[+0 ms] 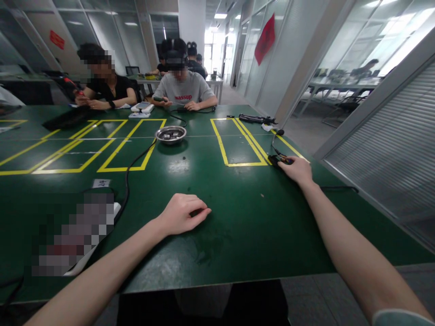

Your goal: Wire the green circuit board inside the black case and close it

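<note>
My left hand (185,213) rests on the green table (238,244) near its middle, fingers curled together, with nothing visible in them. Out to the right, my right hand (299,170) has its fingers closed on a small dark object (274,160) with some coloured bits at the fingertips; its exact shape is too small to tell. Just behind that hand, a thin black cable with a round black end (279,132) stands up from the table. A metal bowl (171,135) holding small metal parts sits farther back, left of centre.
Yellow tape rectangles (243,164) mark the table. A black tripod-like object (256,119) lies at the back right. A black cable (127,181) runs past a pixelated item (76,235) on the left. Two people sit across the table, their hands at its far edge.
</note>
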A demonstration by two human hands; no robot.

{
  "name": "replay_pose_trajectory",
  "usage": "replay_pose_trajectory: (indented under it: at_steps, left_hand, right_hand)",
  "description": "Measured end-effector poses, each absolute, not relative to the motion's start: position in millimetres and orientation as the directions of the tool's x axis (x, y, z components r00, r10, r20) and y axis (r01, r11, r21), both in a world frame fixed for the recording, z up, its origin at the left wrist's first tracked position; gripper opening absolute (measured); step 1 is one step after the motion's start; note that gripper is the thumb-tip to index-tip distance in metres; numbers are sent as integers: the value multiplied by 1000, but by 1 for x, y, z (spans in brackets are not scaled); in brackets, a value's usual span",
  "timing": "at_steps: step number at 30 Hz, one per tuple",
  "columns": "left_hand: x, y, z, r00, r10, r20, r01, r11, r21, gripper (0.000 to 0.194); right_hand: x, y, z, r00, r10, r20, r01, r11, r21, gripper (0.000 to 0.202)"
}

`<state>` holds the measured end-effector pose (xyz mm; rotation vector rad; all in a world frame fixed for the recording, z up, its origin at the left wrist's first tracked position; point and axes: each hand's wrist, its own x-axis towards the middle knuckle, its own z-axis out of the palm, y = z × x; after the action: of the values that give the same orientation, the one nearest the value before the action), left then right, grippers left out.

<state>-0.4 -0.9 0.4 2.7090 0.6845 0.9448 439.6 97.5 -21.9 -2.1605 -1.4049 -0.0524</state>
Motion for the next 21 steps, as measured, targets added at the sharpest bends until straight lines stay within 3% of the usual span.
replay_pose_trajectory:
  at_steps: [2, 4, 10, 15, 18, 21]
  left_hand:
    - [0, -1, 0, 694, 487, 530, 366, -873, 322, 30]
    - [0, -1, 0, 698, 495, 518, 376, -868, 323, 31]
    - [1, 1, 1, 686, 506, 523, 379, -862, 337, 19]
    - [2, 2, 4, 669, 496, 553, 390, -868, 306, 25]
    - [4, 1, 3, 688, 513, 513, 392, -858, 332, 29]
    - [5, 0, 0, 708, 556, 435, 432, -829, 355, 37]
  right_hand:
    - [427, 96, -18, 477, 836, 270, 838, -342, -425, 43]
    - [410, 93, -14, 408, 880, 244, 852, -271, -447, 41]
    - [344, 73, -11, -164, 958, 234, 780, 271, -563, 36]
    - [287, 39, -1, -671, 716, 195, 459, 607, -649, 39]
    - [266, 21, 5, -783, 589, 198, 365, 694, -621, 35]
    - [260, 12, 7, -795, 568, 215, 361, 727, -585, 27]
